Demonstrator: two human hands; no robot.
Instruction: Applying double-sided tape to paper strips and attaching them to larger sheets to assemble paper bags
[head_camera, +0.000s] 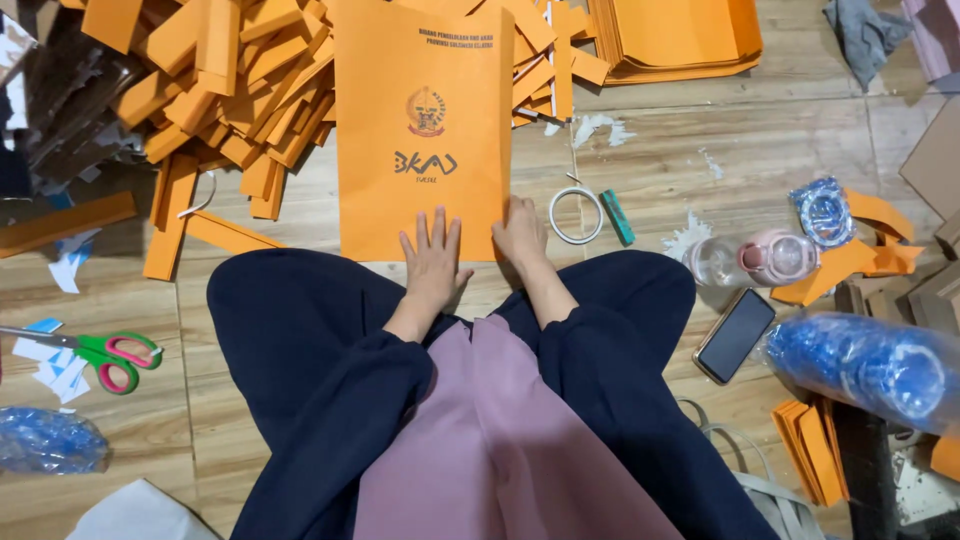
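— Where's the orange folder (424, 130)?
— Flat on the floor (680, 160), by the knees. Left hand (433, 262) lies spread open on its lower edge; right hand (520, 235) presses the corner, fingers curled — gripping nothing, I think.
— Advice?
— Keep both palms firm so it can't slide toward the tape roll (575, 215).

worn: person is wearing a dark navy long-sleeved top | sleeves: loose and wide, gathering at the wrists | lower: a plain mauve-pink skirt or dress panel is showing down the middle between the navy sleeves | hands: left hand (433, 262) and right hand (520, 236) are going bare, no gloves
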